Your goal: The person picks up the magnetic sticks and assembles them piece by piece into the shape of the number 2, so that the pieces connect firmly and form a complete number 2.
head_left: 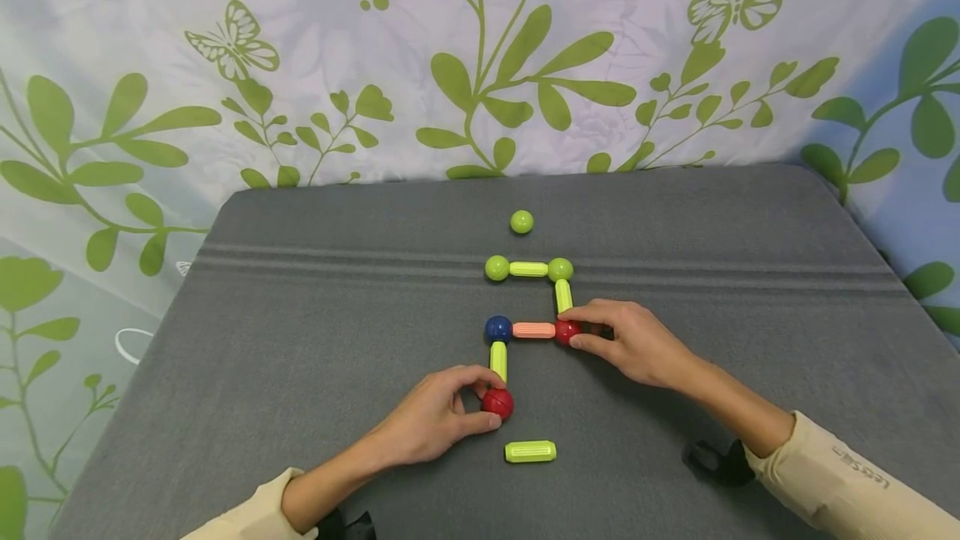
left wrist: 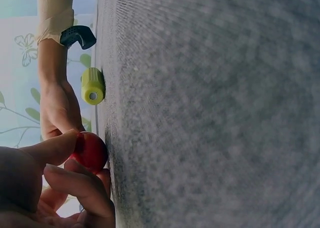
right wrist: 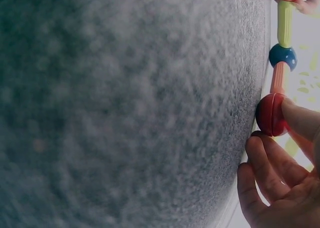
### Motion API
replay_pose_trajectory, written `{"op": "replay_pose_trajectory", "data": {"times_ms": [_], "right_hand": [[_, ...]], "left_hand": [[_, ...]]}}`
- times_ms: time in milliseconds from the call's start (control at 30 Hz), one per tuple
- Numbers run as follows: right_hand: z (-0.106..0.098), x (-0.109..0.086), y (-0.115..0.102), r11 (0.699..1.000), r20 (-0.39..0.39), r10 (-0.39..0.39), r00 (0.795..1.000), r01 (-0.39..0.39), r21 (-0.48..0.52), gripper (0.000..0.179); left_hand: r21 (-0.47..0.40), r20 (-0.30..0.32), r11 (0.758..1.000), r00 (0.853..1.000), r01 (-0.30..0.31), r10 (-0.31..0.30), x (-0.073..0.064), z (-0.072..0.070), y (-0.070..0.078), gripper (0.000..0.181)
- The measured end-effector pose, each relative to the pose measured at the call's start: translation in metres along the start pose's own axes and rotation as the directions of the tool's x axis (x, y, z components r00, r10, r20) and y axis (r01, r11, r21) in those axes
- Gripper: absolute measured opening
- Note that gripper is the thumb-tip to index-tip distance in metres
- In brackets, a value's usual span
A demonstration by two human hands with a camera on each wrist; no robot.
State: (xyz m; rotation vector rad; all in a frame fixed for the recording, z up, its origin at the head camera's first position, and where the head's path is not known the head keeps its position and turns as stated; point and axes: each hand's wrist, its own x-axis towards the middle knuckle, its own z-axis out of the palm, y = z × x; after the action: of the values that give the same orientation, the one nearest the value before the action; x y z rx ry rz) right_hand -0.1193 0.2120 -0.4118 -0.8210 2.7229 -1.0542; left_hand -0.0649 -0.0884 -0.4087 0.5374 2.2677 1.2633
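My left hand (head_left: 438,413) pinches a red ball (head_left: 498,404) between thumb and fingers on the grey tabletop. A yellow-green rod (head_left: 498,361) links that ball to a blue ball (head_left: 498,329). From the blue ball an orange rod (head_left: 533,330) runs right to a second red ball (right wrist: 272,114), which my right hand (head_left: 633,344) grips between thumb and fingers. Another yellow-green rod (head_left: 563,296) leads up from there to a green ball (head_left: 560,270). A further rod (head_left: 528,269) joins it to a green ball (head_left: 497,267) on the left.
One loose yellow-green rod (head_left: 530,452) lies near the front, right of my left hand. A single green ball (head_left: 522,222) sits behind the chain. Leaf-patterned cloth (head_left: 337,65) hangs along the table's back edge. Black straps (head_left: 716,463) are at both wrists.
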Motion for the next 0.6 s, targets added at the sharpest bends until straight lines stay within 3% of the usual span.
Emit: {"op": "replay_pose_trajectory", "data": {"times_ms": [367,600], "right_hand": [[-0.003,-0.003,-0.011,0.997,0.017,0.060,0.998,-0.059,-0.049,0.033],[-0.001,-0.011,-0.033,0.994,-0.078,0.053,0.996,-0.060,-0.092,0.036]], "left_hand": [[-0.011,0.003,1.000,1.000,-0.010,0.010,0.000,0.001,-0.001,0.030],[-0.011,0.007,1.000,1.000,-0.015,0.016,-0.001,0.000,-0.001,0.029]]}}
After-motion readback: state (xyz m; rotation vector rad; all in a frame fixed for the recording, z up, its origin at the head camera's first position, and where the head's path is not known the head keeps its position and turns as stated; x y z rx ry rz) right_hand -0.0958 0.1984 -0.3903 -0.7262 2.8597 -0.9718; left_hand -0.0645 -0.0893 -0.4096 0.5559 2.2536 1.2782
